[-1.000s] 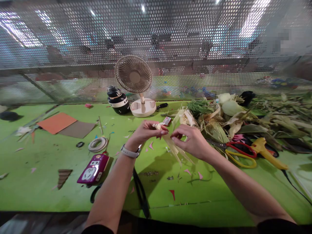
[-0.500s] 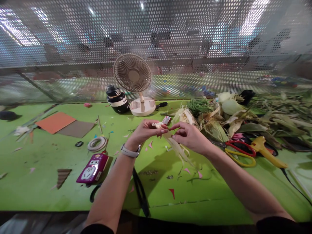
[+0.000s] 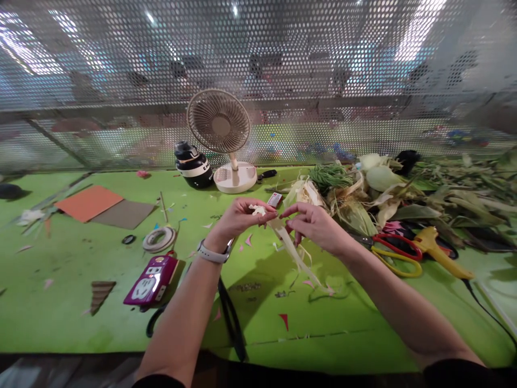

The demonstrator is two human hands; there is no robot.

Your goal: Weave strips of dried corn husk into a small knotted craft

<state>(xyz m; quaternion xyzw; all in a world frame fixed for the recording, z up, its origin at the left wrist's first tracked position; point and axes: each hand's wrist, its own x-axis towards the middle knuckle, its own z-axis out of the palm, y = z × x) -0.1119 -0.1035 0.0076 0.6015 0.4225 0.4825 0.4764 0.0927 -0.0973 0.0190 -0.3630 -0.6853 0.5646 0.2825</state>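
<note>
A: Where do we have the husk strip (image 3: 291, 249)?
B: Above the tabletop (image 3: 81, 318). Our left hand (image 3: 238, 220) pinches its top end and our right hand (image 3: 319, 229) pinches just beside, both grips closed on it.
A: It seems light, limp and easily torn, so we hold it near the top.

Bright green table top (image 3: 60, 328) across the full width, with a dark front edge (image 3: 250, 372). Behind it, rising from the back edge to the top of view, a screen (image 3: 363, 81) of perforated metal. Across the screen, a grey horizontal bar (image 3: 121, 111); lower left, a slanting strut (image 3: 56, 144). Through the holes, only blur: more green surfaces and dark shapes. High up, long white ceiling lights (image 3: 28, 51) glaring left and right, and small bright spots (image 3: 235, 9) between. Bottom left, a strip of grey floor (image 3: 28, 374).
</note>
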